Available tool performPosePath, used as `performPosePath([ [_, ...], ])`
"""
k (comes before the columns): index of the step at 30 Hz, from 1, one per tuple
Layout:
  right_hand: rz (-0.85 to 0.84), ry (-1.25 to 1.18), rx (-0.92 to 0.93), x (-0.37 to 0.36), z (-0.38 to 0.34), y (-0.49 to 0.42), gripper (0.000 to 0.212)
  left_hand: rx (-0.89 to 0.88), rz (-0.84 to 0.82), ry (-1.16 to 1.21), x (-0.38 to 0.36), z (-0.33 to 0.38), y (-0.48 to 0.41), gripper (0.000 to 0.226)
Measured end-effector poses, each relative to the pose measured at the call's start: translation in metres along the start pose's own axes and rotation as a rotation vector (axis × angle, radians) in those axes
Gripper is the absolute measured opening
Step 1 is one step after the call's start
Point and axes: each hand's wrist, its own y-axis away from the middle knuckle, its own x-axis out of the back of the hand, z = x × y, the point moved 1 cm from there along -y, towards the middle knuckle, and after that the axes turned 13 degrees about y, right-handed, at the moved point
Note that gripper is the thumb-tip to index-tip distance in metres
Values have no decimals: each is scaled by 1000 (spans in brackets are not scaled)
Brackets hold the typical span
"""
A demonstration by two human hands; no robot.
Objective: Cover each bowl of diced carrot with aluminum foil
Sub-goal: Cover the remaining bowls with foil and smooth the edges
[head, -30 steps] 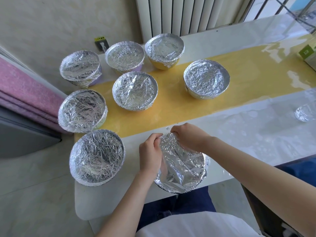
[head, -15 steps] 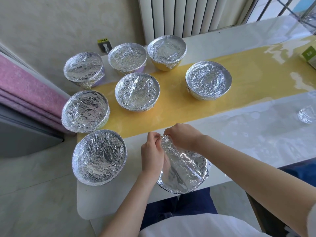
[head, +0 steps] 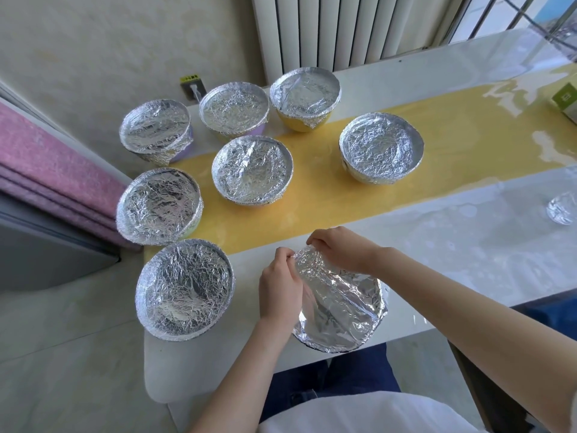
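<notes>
A bowl wrapped in aluminum foil point(head: 340, 310) stands at the table's near edge. My left hand point(head: 279, 284) pinches the foil at the bowl's far-left rim. My right hand point(head: 342, 250) pinches the same far edge of foil from the other side, fingers curled over it. The carrot inside is hidden under the foil. Several other foil-covered bowls stand to the left and behind: one at the near left point(head: 184, 289), one on the yellow runner's middle point(head: 252, 168), one further right point(head: 381, 147).
The white table point(head: 468, 254) carries a yellow runner point(head: 452, 120). A crumpled clear wrap point(head: 562, 207) lies at the right edge, a green-and-white box point(head: 566, 101) at far right. A radiator stands behind, and a pink cushion point(head: 46, 170) is at left.
Both hands have stayed at the bowl's far rim, working the foil edge with small finger shifts. The camera view has shifted slightly.
</notes>
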Motion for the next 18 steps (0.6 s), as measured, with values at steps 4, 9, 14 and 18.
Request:
performPosePath([
  [4, 49, -70, -31, -2, 9, 7, 30, 8, -24, 9, 3, -3, 17, 30],
  [9, 84, -53, -20, -5, 10, 9, 29, 20, -66, 97, -1, -8, 14, 35],
  [14, 139, -38, -11, -12, 13, 10, 27, 46, -14, 193, -9, -9, -1, 29],
  [18, 109, 20, -15, -10, 13, 7, 25, 56, 6, 167, -10, -8, -2, 29],
])
